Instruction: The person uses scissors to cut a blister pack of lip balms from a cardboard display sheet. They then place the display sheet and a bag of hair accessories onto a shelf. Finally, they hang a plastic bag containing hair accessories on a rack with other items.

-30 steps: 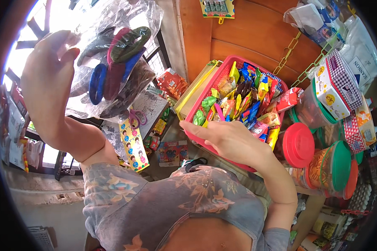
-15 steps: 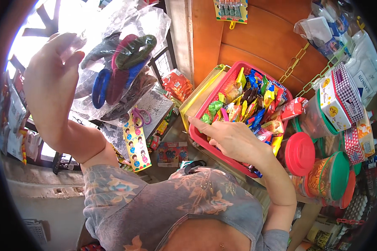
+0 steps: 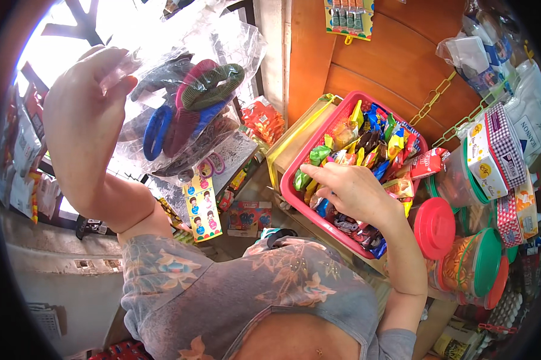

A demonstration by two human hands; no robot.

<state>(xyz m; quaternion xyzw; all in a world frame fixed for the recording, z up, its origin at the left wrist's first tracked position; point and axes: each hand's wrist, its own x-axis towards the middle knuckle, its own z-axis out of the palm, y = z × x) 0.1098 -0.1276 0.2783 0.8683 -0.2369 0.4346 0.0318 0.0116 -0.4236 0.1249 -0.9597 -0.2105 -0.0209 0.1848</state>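
Plastic bag (image 3: 177, 99) with coloured bands inside: in the head view it spreads just to the right of your left grip (image 3: 90, 102) and lower than it. That grip is pressed together, thumb against fingers, pinching a gathered bit of the clear plastic at the bag's left side. From there, a green band (image 3: 222, 84) lies farthest to the right, its long axis slanting up and away from you; a blue band (image 3: 157, 133) sits closer, below your left grip, its ring standing nearly upright. Whether the bag's bottom touches the grey surface (image 3: 237, 153) beneath, you cannot tell.

Your left hand is clearly nearer to the bag; your right grip (image 3: 360, 192) is well apart from it, lower and to the right. You have that one over the pink basket (image 3: 285, 187), index finger stretched leftward just beside a green packet (image 3: 319, 155), other fingers curled; whether they pinch anything is hidden. More snack packets (image 3: 378, 150) lie beyond your right grip, inside the basket. Purple scissors (image 3: 218, 163) sit between your two grips, below the bag.
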